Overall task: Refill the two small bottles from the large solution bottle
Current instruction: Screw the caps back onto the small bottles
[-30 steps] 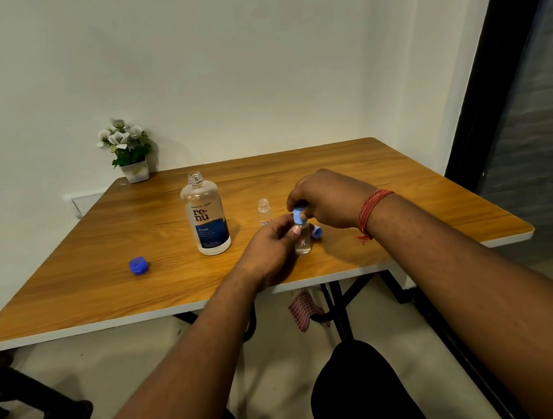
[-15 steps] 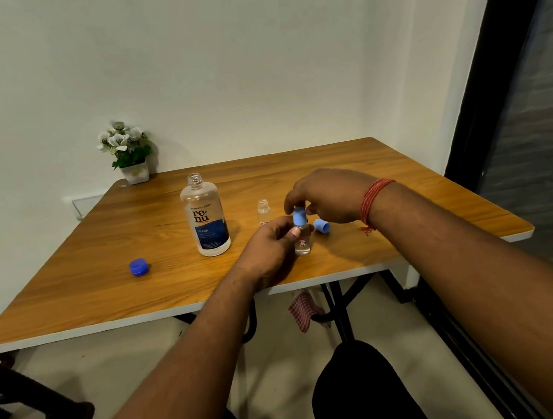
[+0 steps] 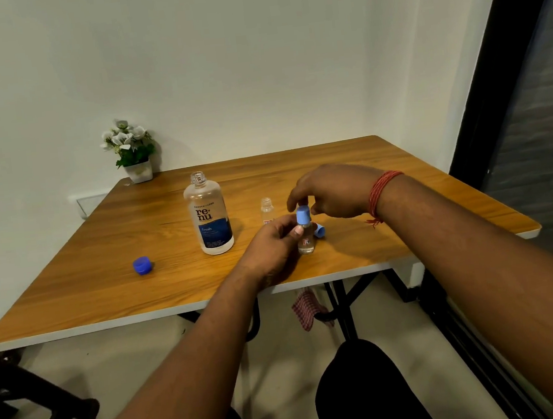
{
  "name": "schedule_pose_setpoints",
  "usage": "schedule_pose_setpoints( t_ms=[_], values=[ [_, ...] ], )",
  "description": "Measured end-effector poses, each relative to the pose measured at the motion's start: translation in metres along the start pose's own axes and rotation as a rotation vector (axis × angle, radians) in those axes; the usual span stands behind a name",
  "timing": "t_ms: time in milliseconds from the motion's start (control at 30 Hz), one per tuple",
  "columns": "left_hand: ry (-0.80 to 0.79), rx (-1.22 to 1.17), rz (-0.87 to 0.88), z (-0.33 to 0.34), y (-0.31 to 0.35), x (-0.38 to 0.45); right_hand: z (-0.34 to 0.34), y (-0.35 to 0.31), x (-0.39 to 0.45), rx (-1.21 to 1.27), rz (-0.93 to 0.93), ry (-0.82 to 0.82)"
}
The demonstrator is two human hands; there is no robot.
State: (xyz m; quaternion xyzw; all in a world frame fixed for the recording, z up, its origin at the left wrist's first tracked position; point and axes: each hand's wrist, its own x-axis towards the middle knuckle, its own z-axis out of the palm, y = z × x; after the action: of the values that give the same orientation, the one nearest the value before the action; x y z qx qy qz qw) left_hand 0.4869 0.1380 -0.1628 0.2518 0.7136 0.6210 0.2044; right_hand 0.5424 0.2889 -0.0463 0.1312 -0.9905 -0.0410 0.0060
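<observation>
Left hand [image 3: 277,243] nearest: its grip is narrow, thumb and fingers wrapped round the body of a small bottle [image 3: 305,242] standing upright on the surface [image 3: 102,263]. A light blue cap [image 3: 303,214] sits on that bottle's neck. Just above the grip, the right hand [image 3: 330,191] hovers over the cap, fingers loosely curved; whether a fingertip touches the cap cannot be told, and it holds nothing that shows. Just right of the grip, a second light blue cap [image 3: 319,230] lies on its side. Just beyond the grip stands the second small bottle [image 3: 267,210], uncapped, apparently low or empty; level hard to read. Further left of the grip, the large solution bottle [image 3: 208,213], open at the neck, clear liquid visible. Well left, its dark blue cap [image 3: 142,265]. Farthest back, a potted plant [image 3: 132,150] at the corner. Judgement: the first small bottle is at the capping stage. Next move likely calls for releasing it, then steadying the open small bottle and pouring carefully into its narrow neck; spill risk.
</observation>
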Motion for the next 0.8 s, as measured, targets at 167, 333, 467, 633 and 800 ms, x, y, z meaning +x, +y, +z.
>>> schedule_pose_setpoints(
  t_ms=[167,333,467,633,800],
  values=[
    [-0.008,-0.009,0.002,0.000,0.002,-0.001,0.007,-0.005,0.005,-0.032,0.066,0.041],
    [-0.002,0.016,0.014,0.000,0.001,-0.001,0.011,-0.007,0.005,-0.049,0.076,0.029],
    [0.005,0.034,0.027,0.002,0.004,-0.004,0.012,-0.008,0.005,-0.005,0.075,0.022],
    [0.015,0.083,0.047,0.003,0.010,-0.007,0.016,-0.011,0.004,0.019,0.092,0.058],
    [0.042,0.136,0.036,0.004,0.013,-0.009,0.022,-0.014,0.004,0.051,0.140,0.104]
  ],
)
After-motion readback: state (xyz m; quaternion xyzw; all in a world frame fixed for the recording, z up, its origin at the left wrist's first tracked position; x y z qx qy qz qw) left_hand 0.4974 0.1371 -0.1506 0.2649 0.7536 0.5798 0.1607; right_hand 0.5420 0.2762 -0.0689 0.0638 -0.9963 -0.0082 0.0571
